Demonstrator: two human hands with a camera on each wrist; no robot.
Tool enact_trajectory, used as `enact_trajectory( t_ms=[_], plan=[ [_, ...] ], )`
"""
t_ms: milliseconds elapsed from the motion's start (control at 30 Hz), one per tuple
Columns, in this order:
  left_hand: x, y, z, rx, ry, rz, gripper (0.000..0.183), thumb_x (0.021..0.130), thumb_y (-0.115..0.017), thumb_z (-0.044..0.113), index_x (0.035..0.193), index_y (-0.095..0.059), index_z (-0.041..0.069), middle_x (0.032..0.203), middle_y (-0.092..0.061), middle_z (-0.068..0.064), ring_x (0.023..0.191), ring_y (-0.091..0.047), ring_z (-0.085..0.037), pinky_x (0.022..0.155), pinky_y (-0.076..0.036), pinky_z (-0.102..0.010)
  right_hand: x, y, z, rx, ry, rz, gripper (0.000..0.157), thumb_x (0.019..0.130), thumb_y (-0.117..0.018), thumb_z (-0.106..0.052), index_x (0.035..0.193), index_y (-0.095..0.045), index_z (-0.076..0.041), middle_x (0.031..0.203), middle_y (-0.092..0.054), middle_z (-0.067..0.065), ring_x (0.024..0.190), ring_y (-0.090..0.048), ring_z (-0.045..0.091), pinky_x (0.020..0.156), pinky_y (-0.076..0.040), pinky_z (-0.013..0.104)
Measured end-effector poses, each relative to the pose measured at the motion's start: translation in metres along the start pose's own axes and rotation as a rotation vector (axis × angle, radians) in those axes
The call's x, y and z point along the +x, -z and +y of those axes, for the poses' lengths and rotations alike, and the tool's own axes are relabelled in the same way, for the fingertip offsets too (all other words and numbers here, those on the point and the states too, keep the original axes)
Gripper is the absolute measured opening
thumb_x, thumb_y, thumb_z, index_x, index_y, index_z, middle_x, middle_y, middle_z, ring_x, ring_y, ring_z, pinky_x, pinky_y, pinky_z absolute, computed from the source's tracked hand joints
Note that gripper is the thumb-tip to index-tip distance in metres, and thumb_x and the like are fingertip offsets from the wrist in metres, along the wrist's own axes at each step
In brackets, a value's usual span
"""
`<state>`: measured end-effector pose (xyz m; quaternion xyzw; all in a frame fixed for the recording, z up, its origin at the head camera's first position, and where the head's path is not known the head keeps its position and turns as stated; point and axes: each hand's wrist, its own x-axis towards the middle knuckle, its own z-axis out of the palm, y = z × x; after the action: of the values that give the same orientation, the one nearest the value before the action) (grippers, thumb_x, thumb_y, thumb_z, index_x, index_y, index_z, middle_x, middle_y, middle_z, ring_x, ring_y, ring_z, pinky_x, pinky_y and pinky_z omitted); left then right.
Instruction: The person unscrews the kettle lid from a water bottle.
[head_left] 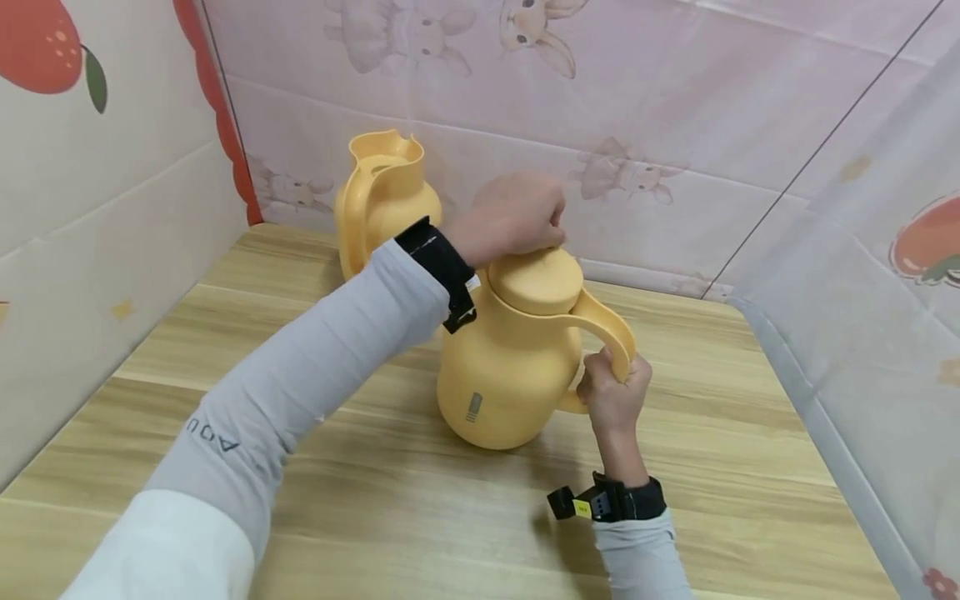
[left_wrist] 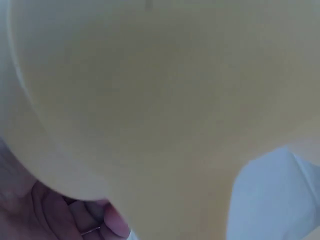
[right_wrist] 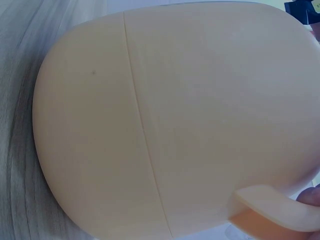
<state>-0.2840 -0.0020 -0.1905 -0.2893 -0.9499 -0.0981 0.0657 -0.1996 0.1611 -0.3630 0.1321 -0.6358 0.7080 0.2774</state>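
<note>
A yellow insulated jug [head_left: 502,375] with a printed mark low on its side stands upright on the wooden table. My left hand [head_left: 517,215] reaches over its top, fingers curled down at the back edge of the round lid [head_left: 543,287]; the fingertips are hidden in the head view. Pale jug surface [left_wrist: 150,90] fills most of the left wrist view, with curled fingers [left_wrist: 100,220] low at the left. My right hand [head_left: 618,396] grips the jug's handle [head_left: 611,325]. The right wrist view shows the jug's body [right_wrist: 190,110] close up, a seam running round it.
Behind and to the left stands a second yellow jug [head_left: 397,204], its spout and handle showing, partly covered by my left arm. Printed sheets [head_left: 465,108] wall the table [head_left: 375,508] at the back and both sides.
</note>
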Motion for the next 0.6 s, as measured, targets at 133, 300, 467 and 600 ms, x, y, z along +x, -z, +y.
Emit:
enact_trajectory(
  t_ms=[133, 300, 467, 600],
  plan=[
    [-0.001, -0.001, -0.007, -0.039, 0.03, 0.014, 0.014, 0.079, -0.054, 0.021, 0.067, -0.052, 0.013, 0.068, -0.049, 0.002, 0.067, -0.046, -0.014, 0.056, -0.033, -0.023, 0.001, 0.0, 0.0, 0.006, -0.002, -0.005, 0.032, 0.069, -0.037, 0.015, 0.046, -0.027, -0.005, 0.033, -0.035, -0.006, 0.025, -0.03, 0.013, 0.025, -0.025, 0.017],
    [-0.007, 0.0, -0.014, -0.098, 0.047, 0.037, 0.02, 0.08, -0.056, 0.022, 0.064, -0.047, 0.012, 0.064, -0.044, 0.001, 0.063, -0.043, -0.015, 0.055, -0.03, -0.023, 0.001, 0.0, -0.001, -0.003, -0.003, -0.004, 0.032, 0.071, -0.037, 0.014, 0.046, -0.028, -0.005, 0.034, -0.036, -0.006, 0.025, -0.03, 0.013, 0.025, -0.026, 0.016],
    [-0.016, 0.0, -0.024, -0.161, 0.072, 0.067, 0.027, 0.083, -0.057, 0.026, 0.065, -0.044, 0.011, 0.063, -0.04, -0.001, 0.063, -0.042, -0.016, 0.056, -0.029, -0.023, 0.001, -0.001, -0.002, -0.012, -0.006, 0.0, 0.034, 0.072, -0.038, 0.013, 0.047, -0.029, -0.007, 0.034, -0.036, -0.006, 0.025, -0.03, 0.013, 0.025, -0.026, 0.016],
    [-0.027, -0.003, -0.033, -0.224, 0.083, 0.115, 0.034, 0.086, -0.059, 0.03, 0.064, -0.042, 0.009, 0.063, -0.037, -0.003, 0.063, -0.041, -0.017, 0.057, -0.029, -0.025, 0.001, -0.002, -0.001, 0.004, -0.014, 0.0, 0.034, 0.073, -0.039, 0.013, 0.046, -0.03, -0.007, 0.034, -0.036, -0.006, 0.025, -0.03, 0.013, 0.025, -0.027, 0.016]
  ],
)
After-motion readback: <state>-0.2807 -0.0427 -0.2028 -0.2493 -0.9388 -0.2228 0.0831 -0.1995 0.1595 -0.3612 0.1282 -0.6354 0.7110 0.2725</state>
